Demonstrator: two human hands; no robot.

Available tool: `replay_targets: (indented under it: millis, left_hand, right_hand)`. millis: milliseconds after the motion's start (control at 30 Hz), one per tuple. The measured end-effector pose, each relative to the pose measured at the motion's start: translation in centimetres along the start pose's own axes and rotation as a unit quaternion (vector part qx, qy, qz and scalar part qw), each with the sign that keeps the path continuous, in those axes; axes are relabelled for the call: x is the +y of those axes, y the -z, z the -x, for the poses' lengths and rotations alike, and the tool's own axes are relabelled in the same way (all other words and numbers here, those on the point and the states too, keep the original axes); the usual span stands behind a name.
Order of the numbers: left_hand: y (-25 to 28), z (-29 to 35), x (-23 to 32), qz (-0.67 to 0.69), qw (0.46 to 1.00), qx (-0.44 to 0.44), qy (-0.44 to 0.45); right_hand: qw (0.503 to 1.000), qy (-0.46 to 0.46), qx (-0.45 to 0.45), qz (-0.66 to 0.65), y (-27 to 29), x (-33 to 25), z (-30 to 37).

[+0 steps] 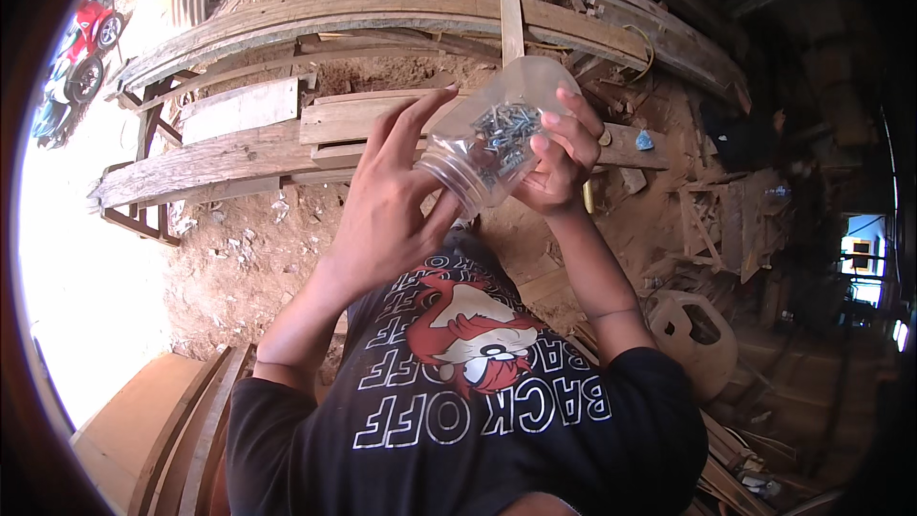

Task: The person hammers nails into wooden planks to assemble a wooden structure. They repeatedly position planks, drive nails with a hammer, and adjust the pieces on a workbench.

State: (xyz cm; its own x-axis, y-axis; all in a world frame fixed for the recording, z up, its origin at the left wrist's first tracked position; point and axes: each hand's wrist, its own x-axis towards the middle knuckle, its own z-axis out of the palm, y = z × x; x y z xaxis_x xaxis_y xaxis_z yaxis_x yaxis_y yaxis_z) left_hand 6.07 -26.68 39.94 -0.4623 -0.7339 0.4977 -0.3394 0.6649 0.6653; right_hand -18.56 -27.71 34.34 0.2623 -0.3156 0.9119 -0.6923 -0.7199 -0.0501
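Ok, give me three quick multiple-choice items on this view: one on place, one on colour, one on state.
1. Where is the clear plastic jar?
A. on the ground
B. held up in the right hand
C. on a plank

2. What colour is the person's shirt?
A. black
B. white
C. yellow

3. How does the jar's mouth stand?
A. capped
B. taped shut
C. open, at the left hand

Answers: B, right fingers wrap the jar; A, black cloth with a print; C, the threaded rim shows no lid, and small metal screws lie inside.
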Motion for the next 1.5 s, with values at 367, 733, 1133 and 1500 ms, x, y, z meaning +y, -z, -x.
replay_targets:
  millis: [367, 733, 1133, 1500]
  left_hand:
    - [0.2, -0.4, -0.7, -0.122, 0.986, -0.114, 0.021]
    - [-1.6, 2.0, -2.1, -0.236, 0.949, -0.209, 0.013]
    - [-2.0, 1.8, -1.1, -0.169, 0.983, -0.065, 0.033]
    - [-0.9, 1.5, -0.2, -0.076, 0.995, -0.070, 0.011]
  right_hand:
    - [0.996, -0.078, -0.016, -0.035, -0.9, -1.2, 3.7]
    - [0.983, -0.164, -0.047, -0.073, -1.8, -4.4, 8.7]
    - [0.998, -0.011, -0.054, 0.002, 0.8, -1.7, 4.7]
    - [0.999, -0.018, -0.015, -0.027, 1.0, -1.0, 3.4]
